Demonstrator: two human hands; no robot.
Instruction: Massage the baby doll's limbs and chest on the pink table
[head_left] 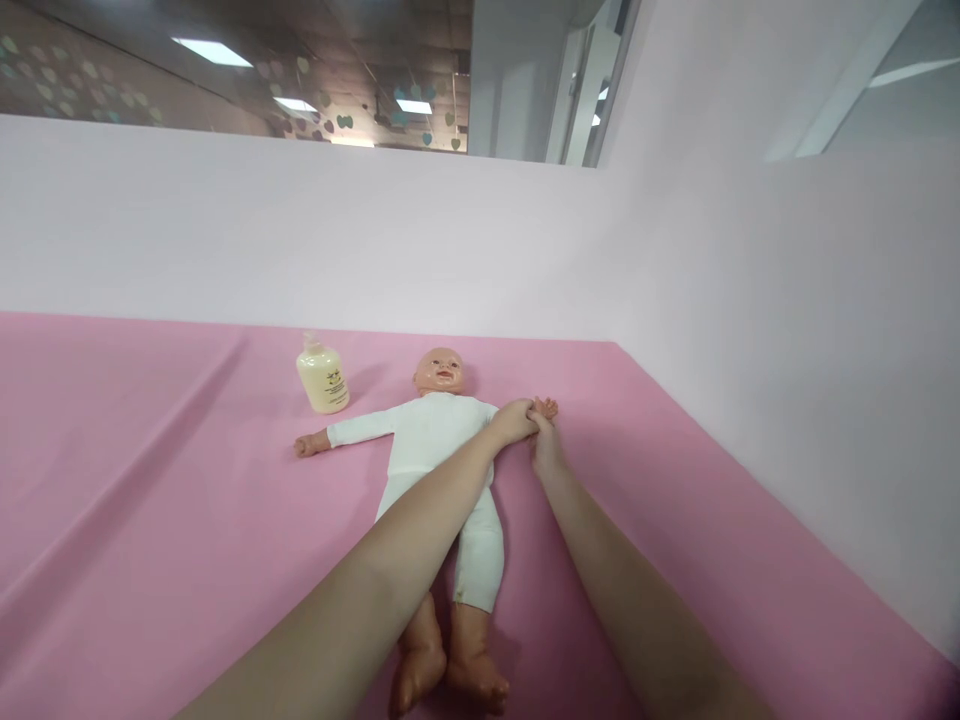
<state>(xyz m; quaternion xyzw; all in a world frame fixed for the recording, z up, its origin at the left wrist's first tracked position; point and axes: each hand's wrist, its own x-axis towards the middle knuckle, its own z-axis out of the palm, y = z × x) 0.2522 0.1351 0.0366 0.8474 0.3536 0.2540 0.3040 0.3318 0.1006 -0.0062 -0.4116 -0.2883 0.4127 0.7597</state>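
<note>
A baby doll in a white suit lies on its back on the pink cloth, head toward the wall, arms spread. My left hand reaches across the doll's chest, and its fingers wrap around the doll's arm on the right side, near the wrist. My right hand meets it from below and closes on the same arm at the doll's small hand. Both my forearms stretch out over the doll's body and legs.
A pale yellow lotion bottle stands upright left of the doll's head. The pink cloth covers the whole surface, with long creases at left. White partition walls close the back and right side.
</note>
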